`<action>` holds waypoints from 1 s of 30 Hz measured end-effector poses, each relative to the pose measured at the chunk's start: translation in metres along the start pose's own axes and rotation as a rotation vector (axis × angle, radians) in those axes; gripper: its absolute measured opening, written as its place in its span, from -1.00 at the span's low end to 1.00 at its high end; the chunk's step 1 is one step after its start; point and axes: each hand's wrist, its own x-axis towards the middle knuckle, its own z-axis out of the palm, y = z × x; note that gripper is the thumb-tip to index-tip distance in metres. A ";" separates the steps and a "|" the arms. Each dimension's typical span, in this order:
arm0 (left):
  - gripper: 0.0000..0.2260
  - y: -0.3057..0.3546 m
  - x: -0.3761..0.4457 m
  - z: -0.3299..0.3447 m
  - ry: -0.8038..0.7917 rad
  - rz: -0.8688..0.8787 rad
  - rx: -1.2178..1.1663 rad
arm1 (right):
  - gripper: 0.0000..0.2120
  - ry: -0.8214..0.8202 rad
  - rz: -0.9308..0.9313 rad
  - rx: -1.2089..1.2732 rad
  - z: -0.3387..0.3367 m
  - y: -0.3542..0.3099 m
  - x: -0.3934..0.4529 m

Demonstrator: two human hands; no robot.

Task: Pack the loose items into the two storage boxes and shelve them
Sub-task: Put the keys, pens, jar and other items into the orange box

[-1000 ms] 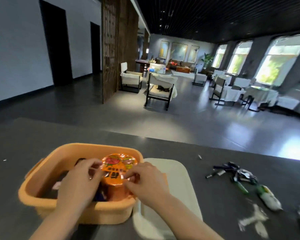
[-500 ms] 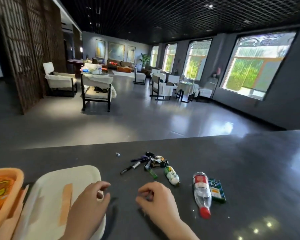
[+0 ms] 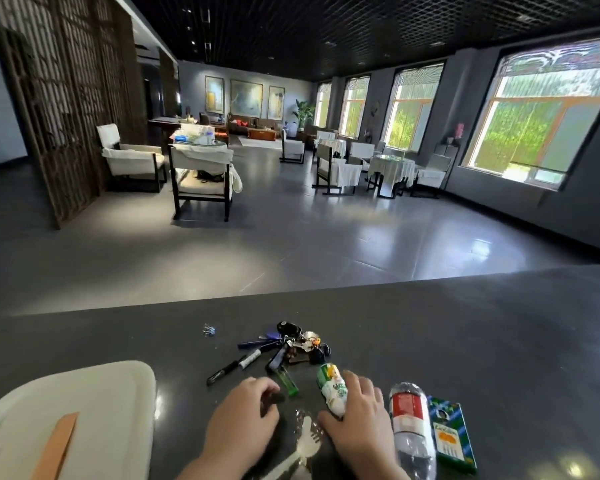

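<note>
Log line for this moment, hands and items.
left hand: curled on counter | right hand: gripping small bottle | keys, pens, water bottle: loose

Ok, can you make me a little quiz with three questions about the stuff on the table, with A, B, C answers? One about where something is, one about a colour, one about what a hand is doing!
1. Where does the plastic bottle lie?
A. Between the right hand and the green box
B. On the white lid
C. Under the keys

2. What colour is the lighter?
A. Red
B. Green
C. Yellow

3. What is the right hand doing?
A. Resting on the small white and green bottle
B. Lifting the pen
C. Holding the green box

Answers:
1. A, the plastic bottle lies flat with the right hand on one side and the green box on the other.
2. B, the lighter by the left hand is see-through green.
3. A, its fingers lie over the small white and green bottle, which is on the table.
</note>
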 end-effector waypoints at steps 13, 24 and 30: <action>-0.48 0.019 0.044 0.060 -0.239 0.398 0.002 | -0.70 0.007 -0.033 0.185 0.003 0.026 0.010; -0.67 0.015 0.015 0.084 -0.143 0.117 -0.347 | -0.52 0.043 -0.130 0.064 -0.067 0.112 -0.026; -0.66 0.011 -0.019 0.088 -0.042 0.051 -0.421 | -0.18 -0.110 -0.317 -0.110 -0.042 0.133 -0.037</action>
